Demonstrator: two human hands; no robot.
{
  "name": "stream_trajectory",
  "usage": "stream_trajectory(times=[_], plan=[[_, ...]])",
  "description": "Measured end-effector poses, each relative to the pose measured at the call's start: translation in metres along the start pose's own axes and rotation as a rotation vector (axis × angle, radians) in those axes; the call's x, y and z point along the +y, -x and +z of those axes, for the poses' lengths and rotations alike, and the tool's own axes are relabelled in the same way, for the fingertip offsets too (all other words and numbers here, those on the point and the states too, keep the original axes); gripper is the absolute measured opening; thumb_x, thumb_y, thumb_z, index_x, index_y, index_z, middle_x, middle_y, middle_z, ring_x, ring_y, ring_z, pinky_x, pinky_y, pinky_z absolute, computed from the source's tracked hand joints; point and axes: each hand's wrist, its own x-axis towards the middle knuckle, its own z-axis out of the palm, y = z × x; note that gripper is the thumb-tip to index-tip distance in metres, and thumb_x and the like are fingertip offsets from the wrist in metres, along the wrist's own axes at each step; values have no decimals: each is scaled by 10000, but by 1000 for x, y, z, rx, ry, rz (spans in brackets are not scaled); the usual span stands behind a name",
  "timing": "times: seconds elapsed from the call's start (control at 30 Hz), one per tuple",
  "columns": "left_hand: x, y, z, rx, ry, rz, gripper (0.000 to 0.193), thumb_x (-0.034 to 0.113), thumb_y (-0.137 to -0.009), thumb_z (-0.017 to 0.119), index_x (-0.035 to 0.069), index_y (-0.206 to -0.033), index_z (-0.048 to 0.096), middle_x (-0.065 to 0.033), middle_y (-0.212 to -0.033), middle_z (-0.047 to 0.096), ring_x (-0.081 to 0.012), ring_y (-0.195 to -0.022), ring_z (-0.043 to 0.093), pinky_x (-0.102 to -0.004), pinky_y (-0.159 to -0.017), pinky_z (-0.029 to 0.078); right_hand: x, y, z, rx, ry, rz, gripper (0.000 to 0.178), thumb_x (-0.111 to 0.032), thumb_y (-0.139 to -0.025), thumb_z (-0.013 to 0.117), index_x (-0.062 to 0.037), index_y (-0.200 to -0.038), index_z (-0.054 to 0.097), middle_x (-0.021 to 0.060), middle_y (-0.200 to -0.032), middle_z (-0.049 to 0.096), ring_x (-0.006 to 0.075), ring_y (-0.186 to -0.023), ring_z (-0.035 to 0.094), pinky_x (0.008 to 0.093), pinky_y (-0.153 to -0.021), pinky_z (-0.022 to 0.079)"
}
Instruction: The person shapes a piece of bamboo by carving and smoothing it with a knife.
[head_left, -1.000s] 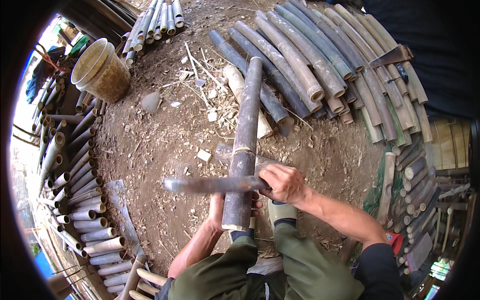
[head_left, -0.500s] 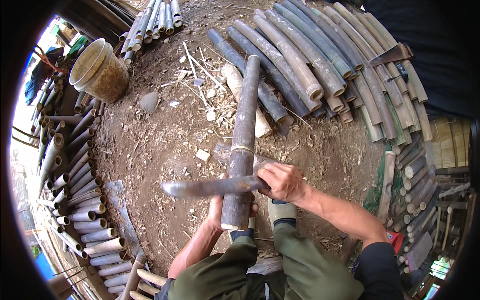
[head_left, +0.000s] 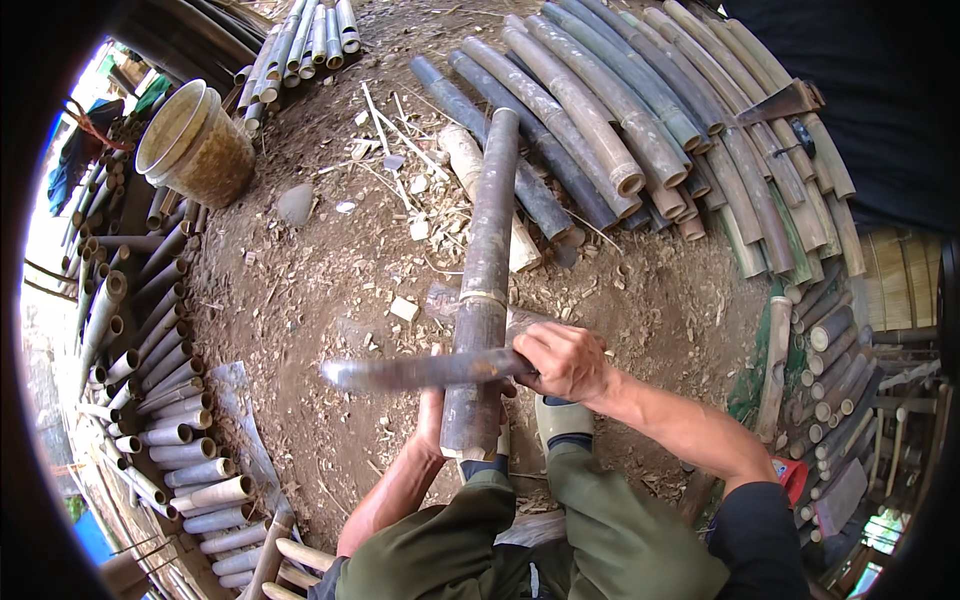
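A dark bamboo pole slants up from between my knees, a pale ring at its middle node. Its lower part crosses over a short piece of wood lying on the ground. My left hand is wrapped around the pole from beneath, with the far fingers partly hidden behind it. In my closed right hand is the handle of a machete. Its broad dark blade lies across the pole, pointing left, and its tip is slightly blurred. Whether the edge touches the bamboo I cannot tell.
Cut bamboo poles lie in a row at the far right, an axe-like blade on top. More bamboo is stacked along the left. A dirty bucket stands far left. Wood chips litter the dirt floor. A stone lies near the bucket.
Almost nothing differs. The machete blade and my hands have shifted up very slightly, and the bamboo pole stays in nearly the same place.
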Motion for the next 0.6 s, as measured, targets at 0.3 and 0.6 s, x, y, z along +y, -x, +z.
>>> stream_trajectory(times=[0.3, 0.6], plan=[[2, 2, -4, -86, 95, -81, 841, 698, -948, 382, -25, -1371, 458, -293, -1134, 616, -440, -890, 695, -553, -721, 610, 7, 0, 4, 41, 27, -67, 202, -205, -991, 579, -24, -903, 556, 103, -708, 608, 129, -467, 539, 267, -333, 465], [6, -5, 3, -40, -34, -104, 772, 607, -957, 328, -33, -1363, 476, -297, -1104, 633, -395, -839, 690, -511, -721, 595, 22, -3, 3, -3, 36, 137, 245, -209, -985, 586, -48, -802, 553, 68, -645, 560, 119, -443, 486, 274, -351, 462]])
